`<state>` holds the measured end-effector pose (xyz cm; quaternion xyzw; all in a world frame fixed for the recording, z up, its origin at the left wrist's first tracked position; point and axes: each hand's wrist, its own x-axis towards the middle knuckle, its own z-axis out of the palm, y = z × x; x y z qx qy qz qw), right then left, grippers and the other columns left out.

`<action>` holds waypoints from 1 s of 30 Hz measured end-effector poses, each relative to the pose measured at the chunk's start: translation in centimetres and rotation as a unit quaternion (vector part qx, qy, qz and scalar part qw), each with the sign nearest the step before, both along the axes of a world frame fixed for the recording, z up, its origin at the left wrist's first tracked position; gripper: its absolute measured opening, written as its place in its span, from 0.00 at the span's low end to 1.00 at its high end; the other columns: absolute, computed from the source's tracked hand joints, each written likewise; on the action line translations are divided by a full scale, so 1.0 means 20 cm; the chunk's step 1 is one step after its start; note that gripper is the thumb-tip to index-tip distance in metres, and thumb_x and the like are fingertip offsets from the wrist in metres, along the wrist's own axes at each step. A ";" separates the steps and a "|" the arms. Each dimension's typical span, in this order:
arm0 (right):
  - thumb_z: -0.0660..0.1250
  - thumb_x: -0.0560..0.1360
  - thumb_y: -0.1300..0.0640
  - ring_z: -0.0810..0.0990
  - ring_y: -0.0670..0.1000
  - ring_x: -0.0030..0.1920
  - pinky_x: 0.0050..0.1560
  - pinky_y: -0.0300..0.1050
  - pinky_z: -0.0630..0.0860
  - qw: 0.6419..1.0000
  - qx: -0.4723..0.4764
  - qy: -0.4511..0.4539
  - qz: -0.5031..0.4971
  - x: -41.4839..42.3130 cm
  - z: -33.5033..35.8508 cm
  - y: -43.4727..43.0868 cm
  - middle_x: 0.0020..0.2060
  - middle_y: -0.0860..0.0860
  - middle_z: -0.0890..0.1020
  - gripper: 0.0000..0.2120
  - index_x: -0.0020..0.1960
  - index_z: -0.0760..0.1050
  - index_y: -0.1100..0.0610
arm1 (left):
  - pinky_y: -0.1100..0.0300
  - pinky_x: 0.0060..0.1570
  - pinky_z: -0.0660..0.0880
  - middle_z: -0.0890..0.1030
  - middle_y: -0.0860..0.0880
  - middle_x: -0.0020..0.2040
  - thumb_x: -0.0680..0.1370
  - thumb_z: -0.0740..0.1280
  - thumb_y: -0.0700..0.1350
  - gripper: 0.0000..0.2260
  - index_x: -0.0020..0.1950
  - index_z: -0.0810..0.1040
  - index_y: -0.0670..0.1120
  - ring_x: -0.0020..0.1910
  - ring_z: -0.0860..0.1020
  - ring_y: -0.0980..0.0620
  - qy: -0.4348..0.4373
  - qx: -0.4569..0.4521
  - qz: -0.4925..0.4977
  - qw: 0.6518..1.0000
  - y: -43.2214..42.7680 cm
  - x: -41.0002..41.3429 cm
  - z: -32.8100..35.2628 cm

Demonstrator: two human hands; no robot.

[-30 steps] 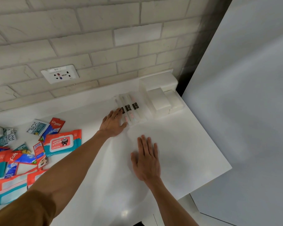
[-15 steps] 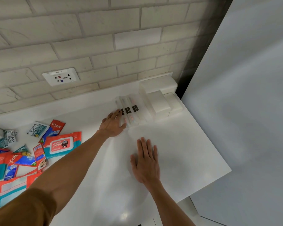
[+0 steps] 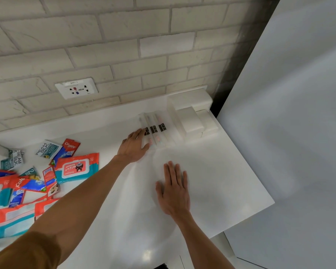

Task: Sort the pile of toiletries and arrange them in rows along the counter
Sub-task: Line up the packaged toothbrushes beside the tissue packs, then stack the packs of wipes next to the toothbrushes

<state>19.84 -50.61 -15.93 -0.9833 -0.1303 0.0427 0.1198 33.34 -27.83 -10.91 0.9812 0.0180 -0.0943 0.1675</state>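
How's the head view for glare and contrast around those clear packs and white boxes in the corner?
Head view: the white boxes barely stand out from the white counter, low contrast; the clear packs read mainly by their black labels; one small glare spot near the counter's front edge; the brick wall lines bow from the wide-angle lens.

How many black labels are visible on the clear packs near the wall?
3, side by side on the clear packs: left label, middle label, right label. The left hand rests against the leftmost pack and may hide another.
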 end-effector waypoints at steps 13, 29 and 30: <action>0.43 0.88 0.41 0.39 0.55 0.86 0.85 0.61 0.46 0.999 -0.023 0.007 -0.025 -0.02 -0.05 0.06 0.87 0.52 0.43 0.33 0.87 0.43 0.56 | 0.56 0.61 0.76 0.80 0.51 0.67 0.83 0.63 0.54 0.15 0.69 0.76 0.53 0.63 0.78 0.50 -0.058 -0.109 0.093 0.988 0.24 -0.63 0.08; 0.45 0.86 0.43 0.52 0.52 0.86 0.85 0.53 0.47 0.990 0.112 0.025 -0.087 -0.45 0.01 0.81 0.85 0.51 0.58 0.31 0.84 0.62 0.55 | 0.70 0.39 0.78 0.78 0.49 0.68 0.83 0.66 0.49 0.13 0.68 0.76 0.58 0.58 0.82 0.48 -0.033 -0.115 0.180 0.976 0.96 -1.38 0.11; 0.48 0.87 0.44 0.52 0.51 0.86 0.85 0.51 0.46 0.988 0.121 0.033 -0.088 -0.48 0.02 0.86 0.85 0.50 0.59 0.28 0.83 0.64 0.54 | 0.66 0.44 0.81 0.78 0.49 0.69 0.83 0.67 0.49 0.13 0.67 0.75 0.59 0.59 0.81 0.48 -0.035 -0.117 0.168 0.978 0.99 -1.41 0.10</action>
